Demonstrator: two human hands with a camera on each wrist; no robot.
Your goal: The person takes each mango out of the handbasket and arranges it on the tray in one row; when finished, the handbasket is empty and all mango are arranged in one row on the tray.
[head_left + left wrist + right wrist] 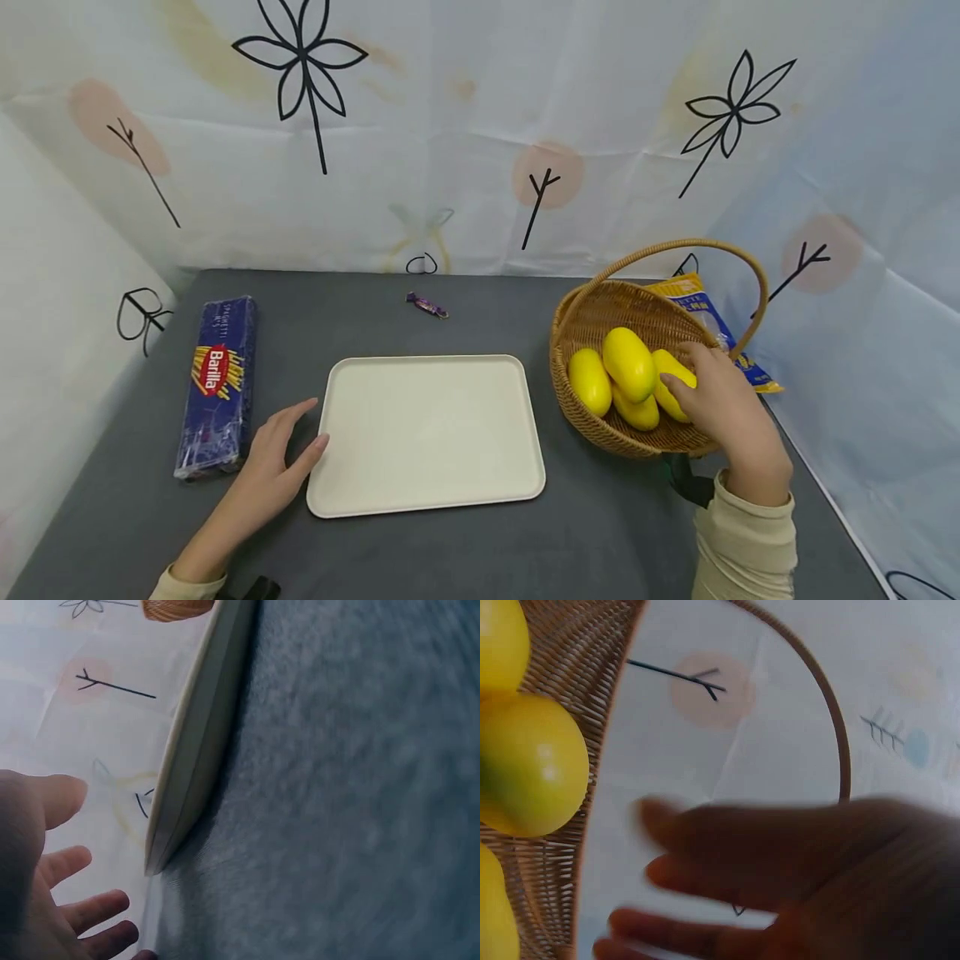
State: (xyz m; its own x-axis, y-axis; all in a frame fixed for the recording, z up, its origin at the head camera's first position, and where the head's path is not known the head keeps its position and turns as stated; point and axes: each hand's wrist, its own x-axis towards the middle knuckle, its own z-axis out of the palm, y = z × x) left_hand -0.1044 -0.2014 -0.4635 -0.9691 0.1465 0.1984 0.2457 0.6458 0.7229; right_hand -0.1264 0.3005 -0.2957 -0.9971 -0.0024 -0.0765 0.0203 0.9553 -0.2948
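A cream rectangular tray (427, 435) lies on the grey table. At its left edge is my left hand (273, 462), fingers spread and holding nothing; the left wrist view shows a gap between this hand (75, 900) and the tray's side (199, 742). To the right stands a wicker basket (600, 312) with several smooth yellow mangoes (628, 364) inside. Over the basket's right side reaches my right hand (723, 400), beside the rightmost mango (670, 383). In the right wrist view its blurred fingers are extended, apart from the mangoes (536, 765).
A blue Barilla pasta pack (217, 387) lies at the left. One purple wrapped candy (427, 306) sits behind the tray. Behind the basket's right side is a blue and yellow bag (701, 304). The basket's tall handle (693, 243) arches over it. Patterned cloth (450, 167) hangs behind the table.
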